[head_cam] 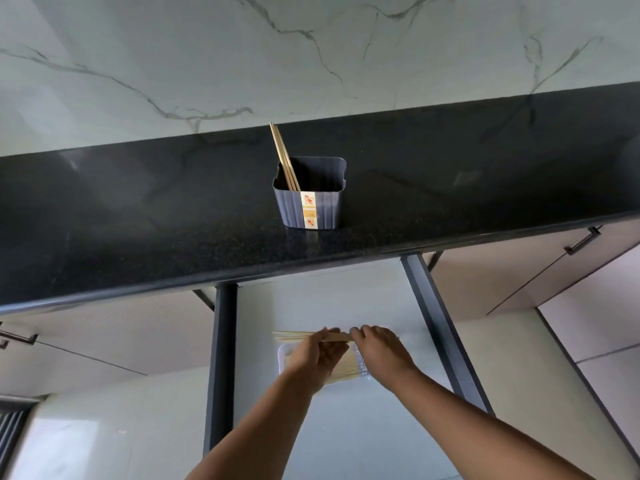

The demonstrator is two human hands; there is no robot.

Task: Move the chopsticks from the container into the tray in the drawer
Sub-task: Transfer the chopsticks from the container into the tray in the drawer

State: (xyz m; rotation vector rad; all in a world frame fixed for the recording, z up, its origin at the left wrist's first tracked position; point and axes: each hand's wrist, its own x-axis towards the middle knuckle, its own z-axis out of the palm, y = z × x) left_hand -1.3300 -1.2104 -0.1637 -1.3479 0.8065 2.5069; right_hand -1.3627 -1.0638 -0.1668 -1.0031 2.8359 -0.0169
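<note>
both hands hold a bunch of thin wooden chopsticks (294, 337) flat over the clear plastic tray (282, 358) in the open drawer (346, 299). the left hand (317, 356) and right hand (379, 351) curl around them. more sticks (284, 157) lean in the blue ribbed container (322, 206) on the shiny black counter (138, 220).

Both arms reach forward over the open drawer (311, 306). The left hand (317, 355) and right hand (379, 348) meet, fingers curled.

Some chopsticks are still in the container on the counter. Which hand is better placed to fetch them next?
Probably the left hand: the remaining chopsticks lean at the container's left side. Both hands now hold a bundle over the tray.
</note>
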